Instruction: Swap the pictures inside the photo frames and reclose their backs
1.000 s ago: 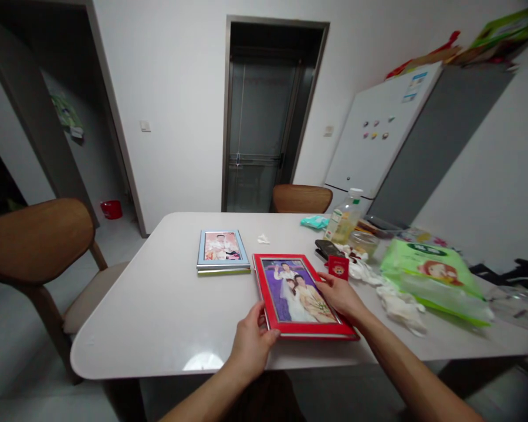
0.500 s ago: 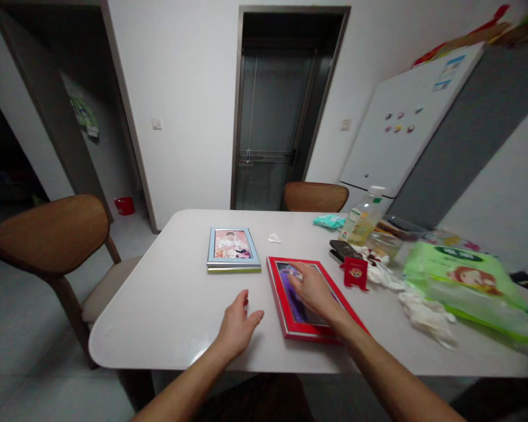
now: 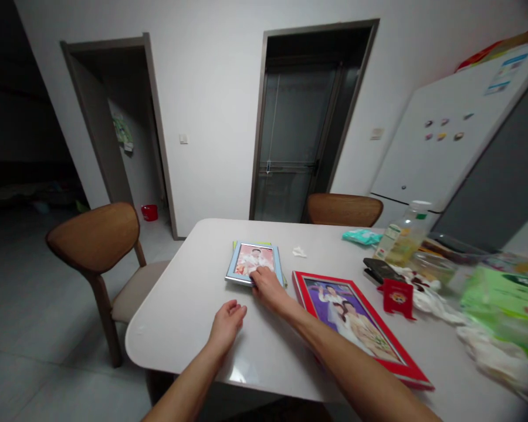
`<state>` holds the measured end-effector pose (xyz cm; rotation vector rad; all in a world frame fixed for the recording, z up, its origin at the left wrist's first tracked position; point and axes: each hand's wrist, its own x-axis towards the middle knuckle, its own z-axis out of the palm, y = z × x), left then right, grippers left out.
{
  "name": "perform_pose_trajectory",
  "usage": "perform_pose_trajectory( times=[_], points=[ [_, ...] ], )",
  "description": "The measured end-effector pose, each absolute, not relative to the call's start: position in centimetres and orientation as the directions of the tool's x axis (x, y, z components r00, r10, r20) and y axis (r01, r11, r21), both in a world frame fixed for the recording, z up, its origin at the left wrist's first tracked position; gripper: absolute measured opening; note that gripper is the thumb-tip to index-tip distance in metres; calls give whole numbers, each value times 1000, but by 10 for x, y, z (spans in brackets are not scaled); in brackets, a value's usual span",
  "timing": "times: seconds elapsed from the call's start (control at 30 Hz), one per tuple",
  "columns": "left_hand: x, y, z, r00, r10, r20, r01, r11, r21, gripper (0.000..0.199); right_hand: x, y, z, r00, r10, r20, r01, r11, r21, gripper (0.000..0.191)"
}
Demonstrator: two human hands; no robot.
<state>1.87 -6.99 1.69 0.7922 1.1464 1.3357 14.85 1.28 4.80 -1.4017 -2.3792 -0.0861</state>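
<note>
My right hand [image 3: 269, 288] has its fingers closed on the near edge of a light-blue picture frame [image 3: 233, 265]. That frame holds a photo on a pink ground and sits askew over a green-edged frame [image 3: 264, 243], of which only the rim shows. My left hand [image 3: 226, 327] hovers over the white table's near side, loosely curled and open, with nothing in it. Beneath my right forearm lies a large red picture frame [image 3: 365, 296], its photo of people on purple facing up; the forearm hides part of its left side.
Right of the red frame are a red card stand [image 3: 398, 298], a black phone-like item [image 3: 382, 269], a clear bottle [image 3: 405, 234], crumpled tissues [image 3: 431, 302] and a green wipes pack [image 3: 495, 299]. A teal packet [image 3: 363, 236] and tissue scrap [image 3: 298, 252] lie farther back. Wooden chairs [image 3: 99, 237] flank the table.
My right hand has left the red frame and moved left onto the blue frame, which has turned slightly over the green one. The view has swung left.
</note>
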Motion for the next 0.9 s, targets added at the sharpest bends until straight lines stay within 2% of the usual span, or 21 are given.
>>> perform_pose_trajectory(
  times=[0.13,0.23,0.33,0.4,0.47,0.53,0.6,0.67,0.73,0.83,0.9],
  points=[
    [26,-73,24,-85,982,-169,-474,110,873,35,142,-27,56,-455,802,387,817,549,-177,20],
    [36,-81,36,-104,992,-76,-555,6,832,34,137,-58,63,-465,775,428,739,606,-294,17],
    [38,-90,48,-164,986,9,-576,-103,811,36,134,-77,68,-454,776,437,629,627,-460,19],
    [34,-96,54,-222,973,67,-495,-171,852,36,134,-81,71,-395,802,449,518,598,-612,27],
    [27,-104,59,-269,950,156,-311,-239,920,36,137,-80,74,-288,864,414,370,499,-784,38],
    [19,-115,64,-261,928,266,-75,-294,953,35,140,-79,78,-173,943,286,185,316,-931,47],
    [13,-128,68,-175,913,368,146,-346,927,34,144,-80,84,-106,987,122,-20,120,-993,51],
    [10,-142,69,-35,873,487,343,-447,826,36,147,-86,91,-96,995,38,-200,18,-980,53],
    [8,-154,66,155,777,610,487,-597,637,42,150,-95,97,-112,994,16,-303,-19,-953,51],
    [8,-167,57,394,640,660,597,-724,345,47,157,-107,97,-154,987,-56,-304,-101,-947,44],
    [8,-171,48,463,633,621,655,-716,241,44,163,-109,91,-191,976,-102,-260,-150,-954,40]
  ],
)
